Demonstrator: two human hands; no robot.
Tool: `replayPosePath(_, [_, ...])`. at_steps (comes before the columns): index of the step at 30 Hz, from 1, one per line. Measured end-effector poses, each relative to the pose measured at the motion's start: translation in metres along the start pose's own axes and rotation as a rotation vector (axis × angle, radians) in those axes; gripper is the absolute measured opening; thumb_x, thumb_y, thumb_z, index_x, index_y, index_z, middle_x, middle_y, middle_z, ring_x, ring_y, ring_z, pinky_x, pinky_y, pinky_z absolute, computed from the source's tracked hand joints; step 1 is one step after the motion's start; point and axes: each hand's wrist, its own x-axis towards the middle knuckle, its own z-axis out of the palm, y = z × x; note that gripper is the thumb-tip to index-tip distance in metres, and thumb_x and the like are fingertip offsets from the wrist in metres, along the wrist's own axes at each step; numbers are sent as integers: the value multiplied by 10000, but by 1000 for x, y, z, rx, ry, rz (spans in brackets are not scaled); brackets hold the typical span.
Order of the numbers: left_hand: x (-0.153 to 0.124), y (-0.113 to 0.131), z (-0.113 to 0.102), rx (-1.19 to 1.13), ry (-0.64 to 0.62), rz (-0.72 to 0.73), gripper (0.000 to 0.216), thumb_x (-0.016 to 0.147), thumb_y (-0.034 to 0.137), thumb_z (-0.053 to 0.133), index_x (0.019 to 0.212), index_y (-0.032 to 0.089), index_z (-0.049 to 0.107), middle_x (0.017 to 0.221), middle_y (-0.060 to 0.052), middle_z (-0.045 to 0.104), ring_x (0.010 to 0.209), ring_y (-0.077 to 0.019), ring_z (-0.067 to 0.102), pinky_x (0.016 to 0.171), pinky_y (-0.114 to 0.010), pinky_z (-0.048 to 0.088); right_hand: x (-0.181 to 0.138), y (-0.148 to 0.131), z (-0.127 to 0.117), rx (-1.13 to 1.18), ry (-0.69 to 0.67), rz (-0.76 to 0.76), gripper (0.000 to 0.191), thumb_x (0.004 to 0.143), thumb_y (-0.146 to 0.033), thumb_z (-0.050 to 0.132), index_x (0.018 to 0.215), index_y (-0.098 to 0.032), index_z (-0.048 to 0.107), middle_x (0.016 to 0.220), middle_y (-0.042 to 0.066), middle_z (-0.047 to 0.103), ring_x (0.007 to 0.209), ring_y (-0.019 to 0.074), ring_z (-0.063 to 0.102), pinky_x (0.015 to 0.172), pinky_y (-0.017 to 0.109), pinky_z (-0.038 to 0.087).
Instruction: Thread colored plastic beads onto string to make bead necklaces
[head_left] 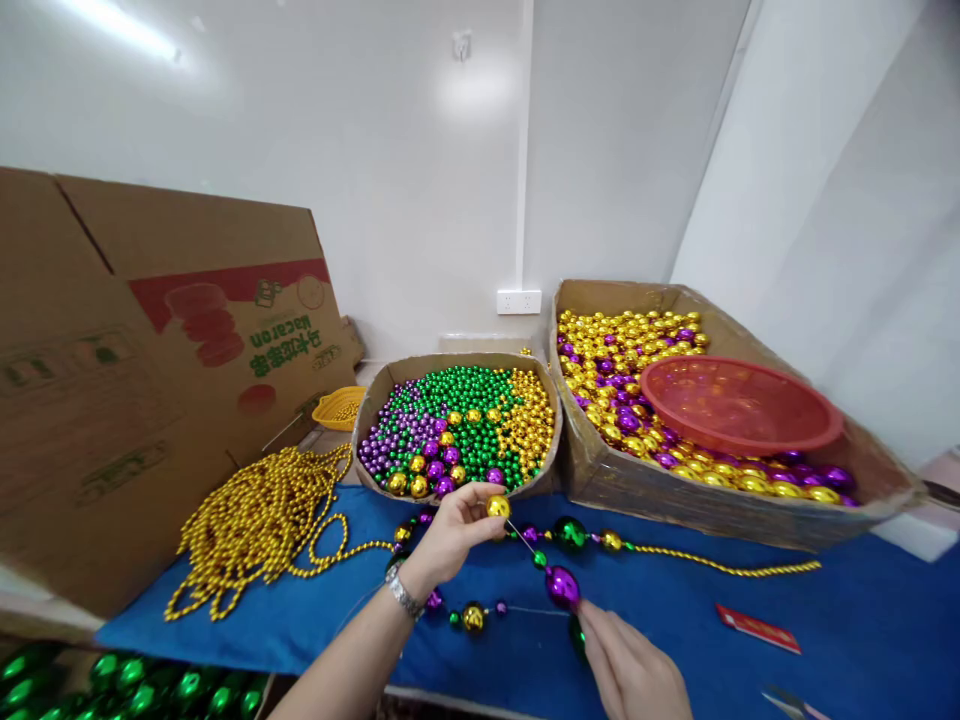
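Note:
My left hand, wearing a metal watch, pinches a shiny gold bead on a thin string in front of the bead box. The string runs down from it through a small green bead to a large purple bead. At that purple bead's lower edge, my right hand has its fingers closed on the beaded string, with a dark green bead partly hidden beside them. More of the string, with a gold bead, crosses below my left hand. Behind lies a beaded strand with a large green bead.
An open box holds green, purple and gold beads. To its right, a larger carton carries a red basket on gold and purple beads. Gold bead strands pile at left. A red card lies on the blue cloth.

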Motion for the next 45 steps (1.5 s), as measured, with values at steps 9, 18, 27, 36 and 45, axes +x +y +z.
replayPosePath(9, [-15, 0, 22, 299, -38, 76, 498, 694, 268, 750, 1147, 197, 553, 992, -53, 590, 869, -165, 571, 747, -275, 489, 0, -7, 9, 76, -23, 161, 286, 957, -258, 324, 1088, -158, 558, 866, 89, 722, 705, 176, 705, 584, 230, 553])
replayPosePath(18, [-20, -6, 31, 376, 62, 126, 623, 700, 255, 735, 1227, 229, 403, 1043, -49, 568, 907, -178, 594, 754, -303, 510, -6, -4, 6, 229, -65, 308, 307, 951, -331, 327, 1033, -214, 599, 823, 77, 631, 664, 162, 664, 578, 224, 534])
replayPosePath(27, [-24, -19, 41, 370, 85, 107, 756, 685, 253, 742, 1316, 232, 326, 1060, -64, 575, 884, -189, 610, 759, -325, 510, -10, -6, 18, 1004, -199, 935, 400, 806, -547, 549, 1050, -232, 584, 869, 42, 656, 730, 185, 665, 682, 281, 551])
replayPosePath(36, [-22, -4, 40, 327, -75, 150, 606, 790, 332, 652, 1319, 220, 377, 1187, -117, 550, 1046, -224, 563, 856, -350, 491, -3, -4, 17, 1396, -101, 1129, 496, 708, -528, 694, 1084, -232, 561, 781, 20, 635, 633, 149, 591, 553, 252, 461])
replayPosePath(45, [86, 3, 4, 1398, 156, 194, 192, 852, 245, 517, 1007, 171, 603, 989, -101, 658, 999, -244, 569, 876, -374, 443, 7, -6, 3, 1403, -42, 1210, 548, 659, -541, 728, 1077, -228, 563, 786, 21, 630, 614, 149, 573, 519, 248, 427])
